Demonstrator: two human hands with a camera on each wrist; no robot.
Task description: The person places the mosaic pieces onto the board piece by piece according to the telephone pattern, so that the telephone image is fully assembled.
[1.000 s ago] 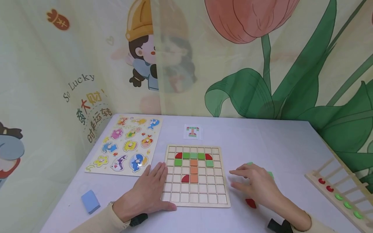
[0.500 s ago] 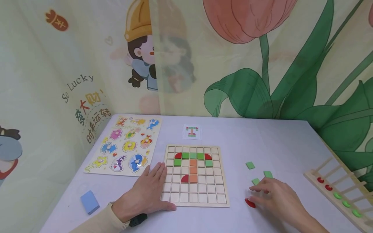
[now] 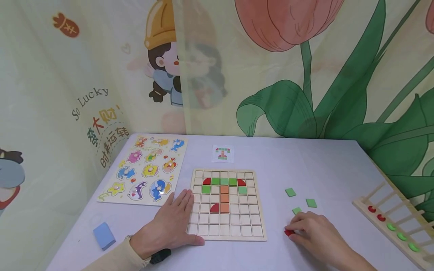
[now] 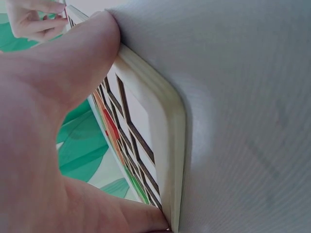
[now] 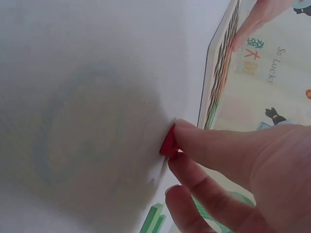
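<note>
A wooden grid board (image 3: 237,229) lies on the table, its inlaid green, red and orange tiles forming a T-like shape. My left hand (image 3: 169,222) rests along the board's left side, fingers extended and thumb at the front edge. The left wrist view has that thumb (image 4: 92,53) lying over the board's rim (image 4: 170,116). To the right of the board, my right hand (image 3: 315,235) pinches a red quarter-round tile (image 3: 289,233) between thumb and fingers. Its red face (image 5: 169,143) shows between the fingertips in the right wrist view. Green square tiles (image 3: 311,203) lie just beyond this hand.
Behind the board is a small pattern card (image 3: 222,154). An animal knob puzzle (image 3: 145,169) lies at the back left, with a blue block (image 3: 104,236) in front of it. A wooden peg rack (image 3: 390,229) with red and green rings stands at the right edge.
My right hand has moved from beside the board back over the loose tiles and down to the red quarter-round tile, which it now pinches. My left hand has stayed on the board.
</note>
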